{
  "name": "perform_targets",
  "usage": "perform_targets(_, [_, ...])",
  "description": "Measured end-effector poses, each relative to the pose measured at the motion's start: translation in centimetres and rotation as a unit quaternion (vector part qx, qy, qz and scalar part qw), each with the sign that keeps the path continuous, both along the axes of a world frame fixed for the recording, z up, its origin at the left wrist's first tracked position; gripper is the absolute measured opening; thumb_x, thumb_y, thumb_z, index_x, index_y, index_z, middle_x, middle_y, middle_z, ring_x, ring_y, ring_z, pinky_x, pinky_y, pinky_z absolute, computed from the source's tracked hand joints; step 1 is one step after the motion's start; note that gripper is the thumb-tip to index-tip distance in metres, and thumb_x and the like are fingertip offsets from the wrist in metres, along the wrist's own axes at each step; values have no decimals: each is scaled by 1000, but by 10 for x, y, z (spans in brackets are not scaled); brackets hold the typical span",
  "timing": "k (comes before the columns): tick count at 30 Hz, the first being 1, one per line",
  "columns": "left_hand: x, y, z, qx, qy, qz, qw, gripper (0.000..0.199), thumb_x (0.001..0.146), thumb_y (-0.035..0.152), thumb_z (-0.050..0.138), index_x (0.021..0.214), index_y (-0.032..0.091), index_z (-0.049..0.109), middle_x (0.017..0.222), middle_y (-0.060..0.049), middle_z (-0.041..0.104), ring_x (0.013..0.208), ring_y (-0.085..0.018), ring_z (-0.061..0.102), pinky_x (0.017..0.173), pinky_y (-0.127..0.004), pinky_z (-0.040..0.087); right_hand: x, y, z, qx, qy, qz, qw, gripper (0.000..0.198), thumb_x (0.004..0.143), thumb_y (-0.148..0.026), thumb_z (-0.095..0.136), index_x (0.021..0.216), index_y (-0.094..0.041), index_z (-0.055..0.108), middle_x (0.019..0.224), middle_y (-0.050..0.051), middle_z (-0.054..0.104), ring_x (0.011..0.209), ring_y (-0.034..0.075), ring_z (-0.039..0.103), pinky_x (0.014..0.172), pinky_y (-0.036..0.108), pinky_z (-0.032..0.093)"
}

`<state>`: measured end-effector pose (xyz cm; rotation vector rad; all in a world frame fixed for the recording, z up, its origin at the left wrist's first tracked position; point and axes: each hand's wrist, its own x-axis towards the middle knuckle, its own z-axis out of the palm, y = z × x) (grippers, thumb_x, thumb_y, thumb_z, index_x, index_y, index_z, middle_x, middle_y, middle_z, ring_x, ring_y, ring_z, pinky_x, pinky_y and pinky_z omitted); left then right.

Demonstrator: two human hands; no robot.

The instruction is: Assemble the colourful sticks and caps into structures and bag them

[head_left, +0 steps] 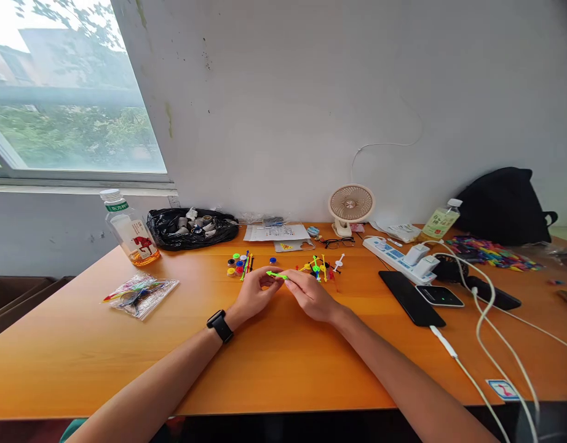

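Observation:
My left hand (256, 291) and my right hand (310, 295) meet over the middle of the table, fingers closed in a pinch. Between their fingertips is a small bright green plastic arrow (277, 275), its pointed tip toward the left. Fingers hide part of it. Just behind my left hand lie several small round plastic caps (230, 271) in blue, yellow, white, green and red. Beside them is a bunch of yellow, red and black arrow sticks (247, 266). Behind my right hand lie several coloured arrow pieces with round centres (317, 266). A black watch (220, 326) is on my left wrist.
On the left are a plastic packet (140, 295), a tea bottle (129, 231) and a black bag (191, 227). A fan (350, 206) stands at the back. To the right are a power strip (396, 261), a black phone (410, 298), white cables (479, 332) and a colourful pile (493, 252).

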<state>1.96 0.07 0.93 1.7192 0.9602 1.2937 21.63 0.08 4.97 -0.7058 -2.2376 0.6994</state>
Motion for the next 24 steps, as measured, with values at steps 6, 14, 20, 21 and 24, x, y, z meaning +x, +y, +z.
perform_targets(6, [-1,0,-1,2,-5,-2,1000,31,90,36,75,113,15,74,113,-12,76,102,-25,74,92,-36,61,4,4,-10,-24,-31,-65,997,19,109,-27,33,122,-26,47,77,-2,58,67,19,55,69,31,42])
perform_targets(14, [0,-4,4,-49,-40,-47,997,39,94,46,72,114,13,74,110,-12,77,89,-22,74,85,-34,63,4,9,-17,26,-65,-59,996,15,106,-21,37,121,-25,41,94,4,65,83,22,63,75,33,45])
perform_targets(20, [0,0,0,-33,-25,-55,998,45,95,53,69,114,12,72,109,-13,75,84,-18,72,82,-32,62,3,9,-20,54,-70,-70,994,17,107,-22,40,124,-24,43,98,5,67,82,21,64,74,31,44])
perform_targets(21, [0,0,0,-28,-23,-57,998,45,96,53,68,114,12,72,108,-13,75,84,-19,72,82,-32,61,3,10,-20,53,-69,-68,994,18,107,-22,40,124,-24,44,98,5,67,82,21,64,74,31,44])
perform_targets(24, [0,2,1,-19,-15,-52,998,44,96,53,67,111,13,71,103,-12,75,83,-18,71,81,-32,61,3,9,-19,52,-65,-67,994,20,107,-23,40,126,-24,44,97,5,67,81,21,64,73,31,44])
